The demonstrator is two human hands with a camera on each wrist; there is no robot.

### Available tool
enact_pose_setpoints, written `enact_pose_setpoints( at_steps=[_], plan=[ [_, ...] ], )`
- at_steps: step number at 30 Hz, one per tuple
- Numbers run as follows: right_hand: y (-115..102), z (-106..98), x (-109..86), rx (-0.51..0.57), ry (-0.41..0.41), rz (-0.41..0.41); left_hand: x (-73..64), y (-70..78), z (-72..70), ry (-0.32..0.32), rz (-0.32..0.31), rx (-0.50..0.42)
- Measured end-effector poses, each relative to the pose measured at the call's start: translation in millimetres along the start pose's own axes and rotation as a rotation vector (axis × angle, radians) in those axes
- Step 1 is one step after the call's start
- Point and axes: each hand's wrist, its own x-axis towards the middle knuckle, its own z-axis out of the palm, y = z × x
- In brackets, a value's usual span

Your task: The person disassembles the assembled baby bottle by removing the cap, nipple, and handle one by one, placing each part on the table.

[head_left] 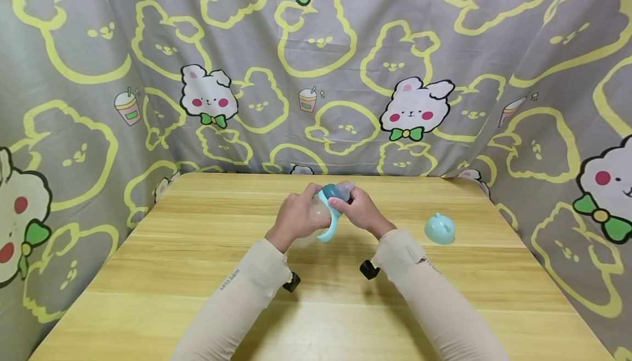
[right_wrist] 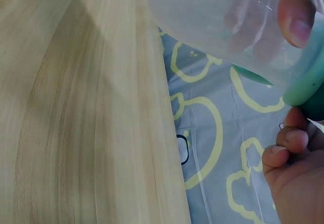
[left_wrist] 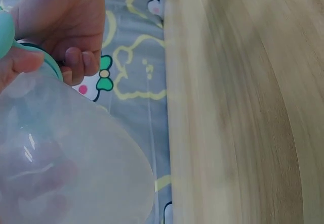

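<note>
A translucent baby bottle is held tilted above the table, its top towards the right. It has a light-blue ring with a curved handle, a dark teal collar and a clear pinkish spout or nipple. My left hand grips the bottle's body, its fingers showing through the wall in the left wrist view. At the top, my right hand grips around the collar with curled fingers; exactly where its fingertips touch is partly hidden. A light-blue domed cap with small ears lies to the right.
The wooden table stretches under both arms. Behind and on both sides hangs a grey patterned curtain, close to the table's back edge. A small black device sits beneath the right wrist, another beneath the left.
</note>
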Motion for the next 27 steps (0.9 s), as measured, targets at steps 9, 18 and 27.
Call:
enact_pose_setpoints(
  at_steps=[9, 18, 27],
  plan=[
    [0.4, -1.8, -2.2, 0.036, -0.045, 0.025, -1.3, 0.5, 0.6, -0.006, 0.003, 0.009],
    [0.1, -3.2, -3.8, 0.047, -0.061, -0.010, -0.7, -0.4, -0.5, -0.021, -0.007, -0.011],
    [2.1, -4.9, -3.2, 0.090, -0.090, -0.044, -0.5, -1.4, -1.8, -0.047, -0.039, -0.010]
  ],
)
